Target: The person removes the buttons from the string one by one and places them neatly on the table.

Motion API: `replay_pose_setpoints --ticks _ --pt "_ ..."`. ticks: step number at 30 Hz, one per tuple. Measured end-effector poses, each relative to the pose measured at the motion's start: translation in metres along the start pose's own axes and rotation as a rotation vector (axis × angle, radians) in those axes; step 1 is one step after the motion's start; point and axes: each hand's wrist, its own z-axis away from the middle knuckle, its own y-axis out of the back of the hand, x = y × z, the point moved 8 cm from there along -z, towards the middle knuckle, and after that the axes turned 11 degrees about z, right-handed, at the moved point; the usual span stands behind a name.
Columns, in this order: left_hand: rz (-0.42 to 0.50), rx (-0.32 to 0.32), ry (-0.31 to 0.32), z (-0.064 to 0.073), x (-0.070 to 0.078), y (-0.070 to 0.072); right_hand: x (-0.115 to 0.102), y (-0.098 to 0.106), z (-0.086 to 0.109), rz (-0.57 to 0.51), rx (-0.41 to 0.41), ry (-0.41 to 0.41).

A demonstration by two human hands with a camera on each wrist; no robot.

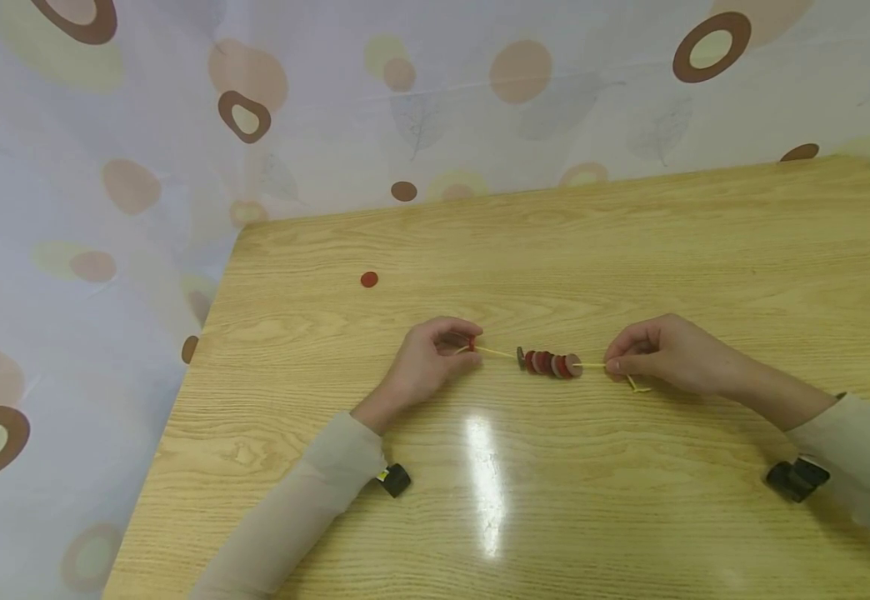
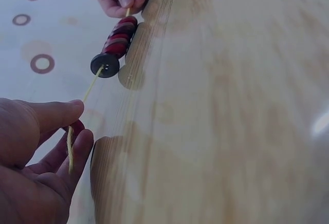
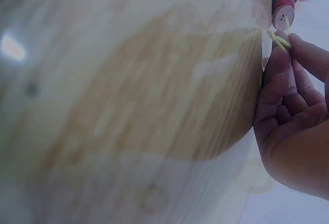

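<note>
I count one string [image 1: 497,352], one table [image 1: 630,267], two cameras [image 1: 397,480], but overlapping buttons [image 1: 544,363] defy counting.

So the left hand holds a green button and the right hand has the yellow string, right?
The button isn't green: the left wrist view shows the left hand holding a red one. The right hand does have the yellow string.

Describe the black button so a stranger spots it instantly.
Over the wooden table, a yellow string runs from the left hand to the right hand, threading a row of buttons. The black button caps the row's end nearer the left hand, black against a red neighbour.
</note>
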Motion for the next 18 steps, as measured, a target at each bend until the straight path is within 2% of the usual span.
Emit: replay_pose_setpoints --ticks 14,18 --pt "0.014 0.022 0.020 0.0010 -0.0009 0.0055 -0.0006 0.0009 -0.0001 0.002 -0.005 0.001" --pt "0.064 0.022 0.015 0.0013 -0.0016 0.0071 -0.0005 0.0012 0.0002 0.008 -0.004 0.000"
